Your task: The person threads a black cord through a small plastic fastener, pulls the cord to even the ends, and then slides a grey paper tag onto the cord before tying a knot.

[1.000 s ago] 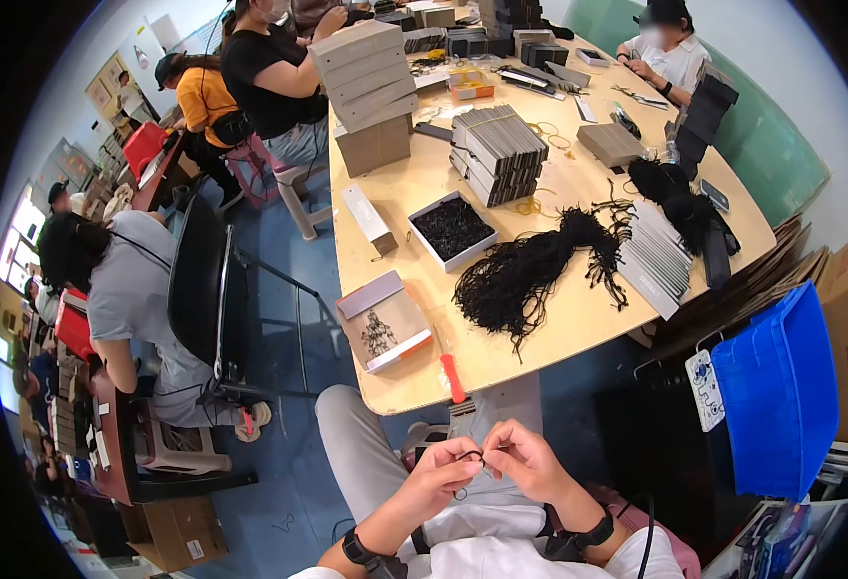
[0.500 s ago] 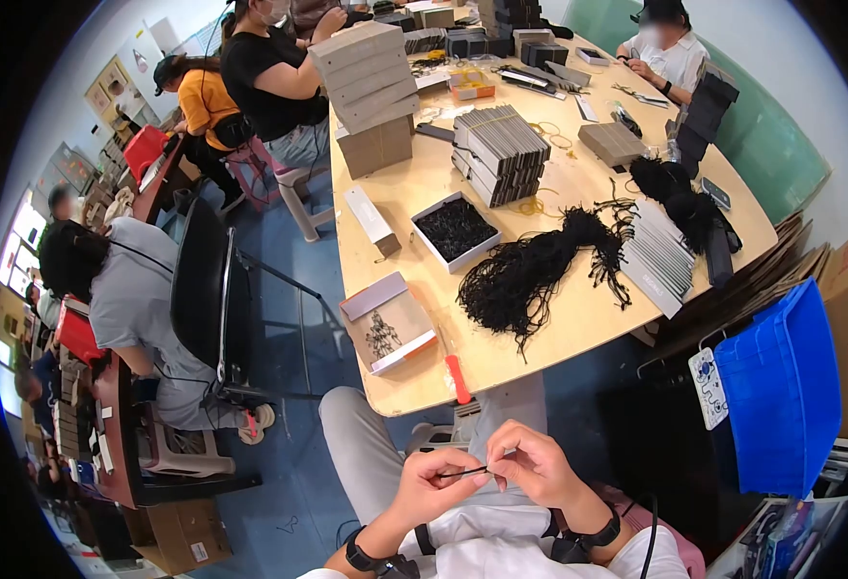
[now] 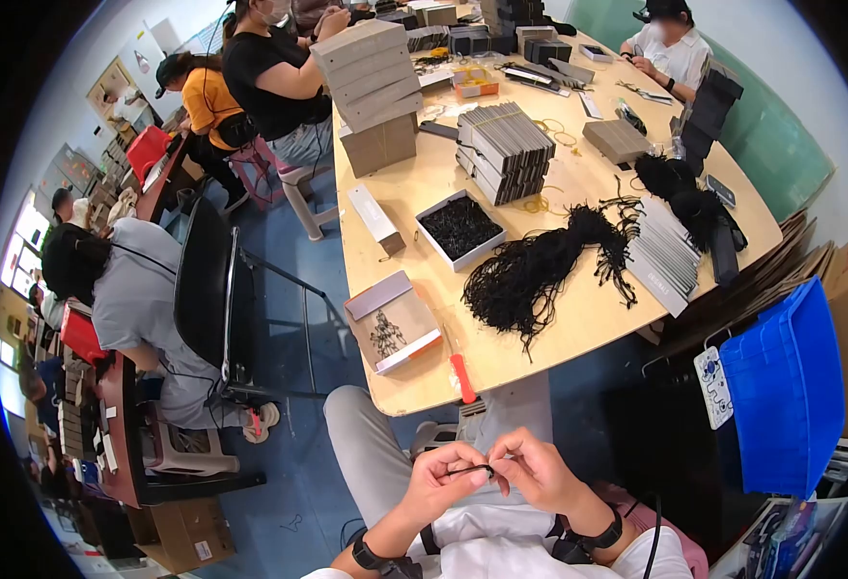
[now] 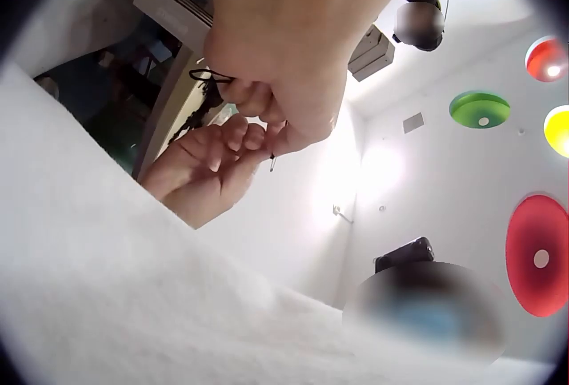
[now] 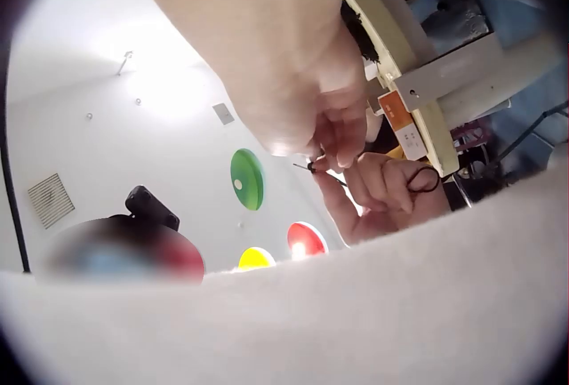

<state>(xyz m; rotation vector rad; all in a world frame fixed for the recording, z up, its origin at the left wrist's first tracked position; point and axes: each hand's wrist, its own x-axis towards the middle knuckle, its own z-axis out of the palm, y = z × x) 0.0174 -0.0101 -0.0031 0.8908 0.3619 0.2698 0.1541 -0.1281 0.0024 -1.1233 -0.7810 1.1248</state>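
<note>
In the head view my left hand (image 3: 440,482) and right hand (image 3: 540,477) meet over my lap, just off the table's front edge. The left fingers pinch a thin black cord (image 3: 466,470), and the right thumb and fingertips pinch it at its end beside the left thumb. From the left fingers the cord's loop (image 5: 425,179) sticks out, as the right wrist view shows. A small thin metal piece (image 4: 272,164) pokes out below the joined fingertips in the left wrist view. Part of the cord is hidden inside the fingers.
On the table (image 3: 414,390) lie an open box of small metal pieces (image 3: 431,344), a red-handled tool (image 3: 461,377), a white box of small black parts (image 3: 496,247), a bundle of black cords (image 3: 525,280) and grey strips (image 3: 665,253). A blue bin (image 3: 791,396) stands right.
The cord was looped at the fingertips, then drawn straight between the hands, and now bends slightly. The hands stay close together over the lap.
</note>
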